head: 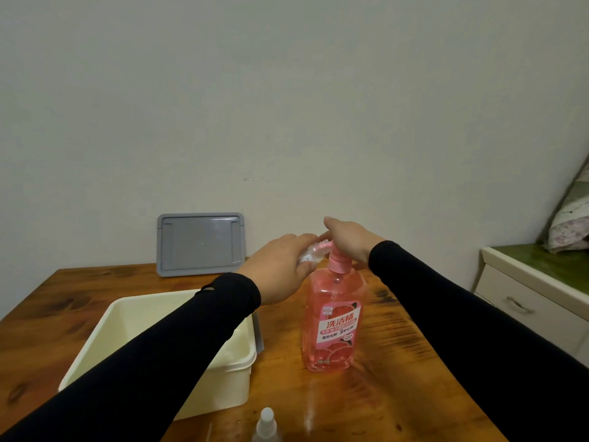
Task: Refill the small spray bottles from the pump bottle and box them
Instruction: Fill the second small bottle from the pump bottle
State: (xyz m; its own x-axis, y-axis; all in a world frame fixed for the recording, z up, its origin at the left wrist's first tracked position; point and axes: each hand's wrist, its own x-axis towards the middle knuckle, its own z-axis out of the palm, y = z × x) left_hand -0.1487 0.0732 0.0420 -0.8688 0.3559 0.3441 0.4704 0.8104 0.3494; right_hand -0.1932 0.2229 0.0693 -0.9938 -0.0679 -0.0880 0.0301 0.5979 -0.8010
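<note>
Two hands meet at the pump bottle's (333,317) pink head: the left hand (280,271) curls its fingers around a small clear spray bottle (310,254) at the spout; the right hand (349,240) presses flat on top. Below-left of them, a cream plastic box (223,378) sits on the wooden table (398,362).

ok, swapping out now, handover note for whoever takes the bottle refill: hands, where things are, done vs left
Left hand grips a small spray bottle, tilted, its mouth at the pump's spout.
Right hand rests on the pump head of the pink pump bottle, which stands upright on the table.
Cream box sits open at left, partly hidden by the left arm; grey lid leans on the wall.
Another small bottle stands at the near edge.
Done: cannot tell how much is filled.
Left: finish the fill, cap, box the bottles.
</note>
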